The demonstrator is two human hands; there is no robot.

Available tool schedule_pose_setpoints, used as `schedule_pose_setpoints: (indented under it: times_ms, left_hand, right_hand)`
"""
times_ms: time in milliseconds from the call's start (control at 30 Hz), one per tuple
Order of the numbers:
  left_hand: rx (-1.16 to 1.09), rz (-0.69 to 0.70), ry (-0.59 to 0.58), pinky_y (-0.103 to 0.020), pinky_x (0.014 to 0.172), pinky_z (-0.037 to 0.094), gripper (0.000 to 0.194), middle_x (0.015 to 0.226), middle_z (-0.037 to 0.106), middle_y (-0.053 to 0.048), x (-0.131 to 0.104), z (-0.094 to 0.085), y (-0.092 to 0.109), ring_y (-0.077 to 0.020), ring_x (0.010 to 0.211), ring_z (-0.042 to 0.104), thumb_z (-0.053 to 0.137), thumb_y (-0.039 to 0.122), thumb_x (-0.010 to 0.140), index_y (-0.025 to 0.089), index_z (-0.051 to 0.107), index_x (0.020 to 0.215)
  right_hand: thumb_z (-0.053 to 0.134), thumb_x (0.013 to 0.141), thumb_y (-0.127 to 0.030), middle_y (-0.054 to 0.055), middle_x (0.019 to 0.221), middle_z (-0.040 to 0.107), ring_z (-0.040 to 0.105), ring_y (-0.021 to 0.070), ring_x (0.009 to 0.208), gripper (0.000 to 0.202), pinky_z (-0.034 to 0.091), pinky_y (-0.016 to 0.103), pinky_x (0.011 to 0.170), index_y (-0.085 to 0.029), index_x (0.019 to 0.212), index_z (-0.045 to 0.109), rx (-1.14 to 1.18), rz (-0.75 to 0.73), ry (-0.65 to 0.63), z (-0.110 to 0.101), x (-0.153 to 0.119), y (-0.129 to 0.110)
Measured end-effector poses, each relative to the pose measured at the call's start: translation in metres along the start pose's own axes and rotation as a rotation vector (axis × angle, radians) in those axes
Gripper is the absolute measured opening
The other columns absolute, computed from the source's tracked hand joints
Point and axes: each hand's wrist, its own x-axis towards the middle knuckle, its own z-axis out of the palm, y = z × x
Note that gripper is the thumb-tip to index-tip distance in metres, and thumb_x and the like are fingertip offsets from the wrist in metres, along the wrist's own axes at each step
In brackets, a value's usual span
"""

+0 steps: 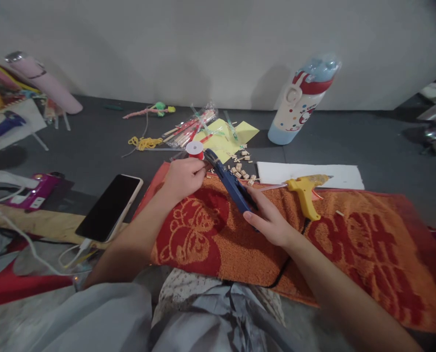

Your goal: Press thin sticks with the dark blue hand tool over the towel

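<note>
My right hand (269, 217) is wrapped round a long dark blue hand tool (228, 183), which slants up and left over the towel; its exact kind is not clear. Close to the tool's far end, my left hand (186, 178) has its fingers pinched together. Whatever they hold is too small to make out. Just behind that hand stands a red thread spool (195, 149) with a white top. Small cut wooden pieces (239, 171) lie scattered beyond the tool. A patterned orange-red towel (210, 244) lies under both hands.
A yellow glue gun (305, 190) rests on the towel beside a white strip (313, 173). Behind are yellow paper (247, 131), wrapped sticks (188, 129), yellow yarn (144, 143) and a bottle (294, 107). Leftward lie a phone (110, 208), a purple power strip (38, 190) and a pink flask (45, 80).
</note>
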Motion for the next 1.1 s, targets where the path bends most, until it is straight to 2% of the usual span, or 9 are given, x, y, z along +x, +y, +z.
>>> schedule_pose_setpoints:
  times_ms: [233,400,567,733,900,1100]
  left_hand:
    - [-0.324,-0.060,-0.044,-0.024,0.056,0.040,0.028,0.057,0.063,-0.001,0.002,-0.008,0.000,-0.0111,0.056,0.056,0.054,0.026,0.081,0.016,0.065,0.057]
    - [-0.455,-0.114,-0.031,-0.022,0.055,0.044,0.026,0.057,0.067,-0.001,0.003,-0.010,0.000,-0.0100,0.051,0.058,0.058,0.024,0.078,0.016,0.066,0.055]
    - [-0.421,-0.111,-0.032,-0.022,0.055,0.044,0.023,0.058,0.068,-0.001,0.005,-0.008,-0.002,-0.0103,0.053,0.059,0.058,0.023,0.078,0.016,0.068,0.059]
    - [-0.284,-0.085,0.004,-0.023,0.058,0.043,0.022,0.061,0.067,-0.002,0.005,-0.004,-0.004,-0.0121,0.059,0.060,0.053,0.022,0.078,0.016,0.067,0.062]
    - [-0.155,-0.017,0.052,-0.024,0.059,0.040,0.023,0.061,0.065,-0.004,0.003,0.001,-0.007,-0.0122,0.059,0.057,0.051,0.020,0.079,0.015,0.064,0.061]
    - [-0.093,0.020,0.051,-0.024,0.059,0.038,0.026,0.061,0.063,-0.004,0.002,0.001,-0.008,-0.0119,0.060,0.056,0.050,0.020,0.083,0.016,0.061,0.060]
  right_hand:
    - [0.054,0.085,-0.062,0.013,0.148,0.047,0.041,0.0328,0.139,0.072,0.031,0.050,0.116,-0.021,0.143,0.042,0.111,0.012,-0.038,-0.003,-0.003,0.007]
    - [0.054,0.083,-0.066,0.012,0.146,0.050,0.044,0.0326,0.136,0.073,0.033,0.050,0.114,-0.025,0.142,0.043,0.139,0.024,-0.032,-0.003,-0.005,0.008]
    - [0.054,0.085,-0.063,0.014,0.147,0.049,0.043,0.0334,0.137,0.072,0.031,0.051,0.115,-0.022,0.143,0.043,0.115,-0.010,-0.013,-0.003,-0.004,0.006]
    - [0.052,0.088,-0.058,0.014,0.147,0.049,0.043,0.0333,0.137,0.068,0.032,0.051,0.115,-0.021,0.144,0.042,0.074,-0.018,-0.017,-0.004,-0.003,0.006]
    - [0.050,0.091,-0.056,0.015,0.143,0.053,0.048,0.0319,0.133,0.064,0.036,0.050,0.112,-0.019,0.143,0.043,0.041,-0.010,-0.016,-0.005,-0.002,0.007]
    - [0.048,0.092,-0.057,0.014,0.141,0.055,0.051,0.0306,0.130,0.062,0.040,0.047,0.109,-0.019,0.142,0.044,0.009,0.006,-0.009,-0.004,-0.001,0.007]
